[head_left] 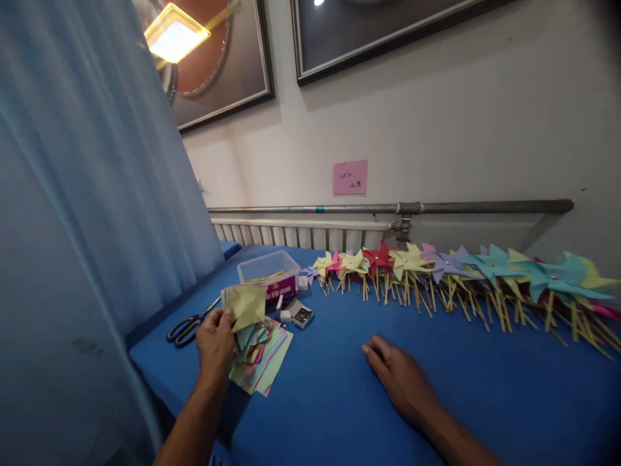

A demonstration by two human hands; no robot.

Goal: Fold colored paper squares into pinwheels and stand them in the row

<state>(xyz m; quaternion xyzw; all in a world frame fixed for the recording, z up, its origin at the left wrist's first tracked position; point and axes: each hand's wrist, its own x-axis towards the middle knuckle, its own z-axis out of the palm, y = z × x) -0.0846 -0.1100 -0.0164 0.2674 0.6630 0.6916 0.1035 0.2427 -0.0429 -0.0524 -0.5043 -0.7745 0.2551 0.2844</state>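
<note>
My left hand (pixel 216 338) pinches a pale yellow paper sheet (pixel 247 307) with slits cut toward its middle and a small dark dot at the centre. It is held above a pile of coloured paper sheets (pixel 272 356), where smaller cut pieces in teal and red lie on top. My right hand (pixel 395 372) rests on the blue tabletop (pixel 334 388), fingers curled in, and nothing shows in it. Scissors (pixel 187 329) with dark handles lie left of my left hand. Just beyond the pile, a small open box (pixel 301 314) contains little metal pins.
A clear plastic tub (pixel 269 265) with thin sticks in it stands behind the paper. Finished paper pinwheels (pixel 446 264) on sticks line the table's back right. Behind run a radiator (pixel 291 234) and a pipe (pixel 359 209). A blue curtain (pixel 97 213) hangs at left.
</note>
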